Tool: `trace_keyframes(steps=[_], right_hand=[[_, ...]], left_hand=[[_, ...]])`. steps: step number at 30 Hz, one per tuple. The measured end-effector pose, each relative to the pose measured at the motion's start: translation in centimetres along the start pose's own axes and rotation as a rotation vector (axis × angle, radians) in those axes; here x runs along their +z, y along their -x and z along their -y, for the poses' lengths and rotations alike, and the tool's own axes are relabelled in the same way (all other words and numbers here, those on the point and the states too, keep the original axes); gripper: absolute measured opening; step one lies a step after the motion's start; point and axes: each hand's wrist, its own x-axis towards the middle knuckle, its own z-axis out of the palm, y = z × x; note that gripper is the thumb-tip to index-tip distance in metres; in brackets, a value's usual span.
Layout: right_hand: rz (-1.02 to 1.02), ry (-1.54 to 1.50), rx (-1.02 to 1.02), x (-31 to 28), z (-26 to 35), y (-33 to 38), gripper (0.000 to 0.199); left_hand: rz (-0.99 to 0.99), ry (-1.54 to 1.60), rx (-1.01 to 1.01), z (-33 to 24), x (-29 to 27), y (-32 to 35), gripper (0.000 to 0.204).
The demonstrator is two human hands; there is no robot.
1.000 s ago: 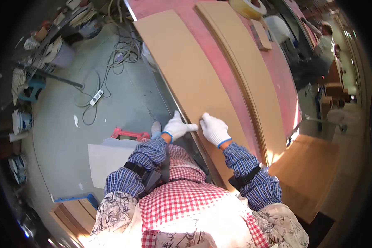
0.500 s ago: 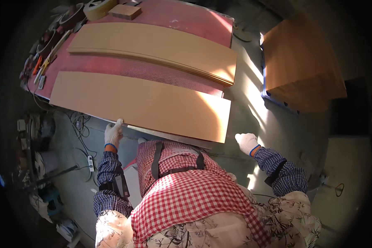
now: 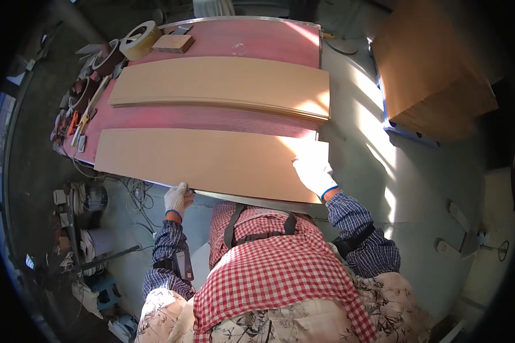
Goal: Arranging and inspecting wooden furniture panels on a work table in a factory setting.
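Observation:
A long flat brown panel lies along the near side of the red-topped table. My left hand, in a white knitted glove, pinches the panel's near edge left of its middle. On the panel's sunlit right end rests my gloved right hand, fingers spread flat over the surface, though glare washes out their detail. Beyond the panel, a stack of similar brown panels lies roughly parallel to it, with a strip of red tabletop between.
Tape rolls, a wooden block and an orange-handled tool crowd the table's left side. Right of the table, a large brown stack sits on a blue base. Loose cables hang at the lower left.
My right hand has moved left, from beside the panel onto its right end. My left hand keeps its hold on the near edge. The whole view has shifted and turned slightly.

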Motion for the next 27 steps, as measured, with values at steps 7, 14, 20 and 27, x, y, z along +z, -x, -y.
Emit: trace_keyframes(steps=[7, 14, 20, 27], right_hand=[[0.270, 0.053, -0.075, 0.2, 10.5, -11.7, 0.035], [0.384, 0.024, -0.006, 2.3, 12.7, -15.2, 0.036], [0.315, 0.180, -0.215, 2.6, 12.8, -13.4, 0.039], [0.283, -0.022, -0.180, 2.1, 12.0, -13.0, 0.040]], left_hand=[[-0.222, -0.119, 0.018, 0.7, 2.8, 0.6, 0.021], [-0.199, -0.072, 0.033, 1.2, 3.5, 0.4, 0.031], [-0.011, 0.199, 0.037, 4.2, 1.2, -2.8, 0.021], [0.215, 0.319, -0.135, 1.7, 0.8, 0.2, 0.020]])
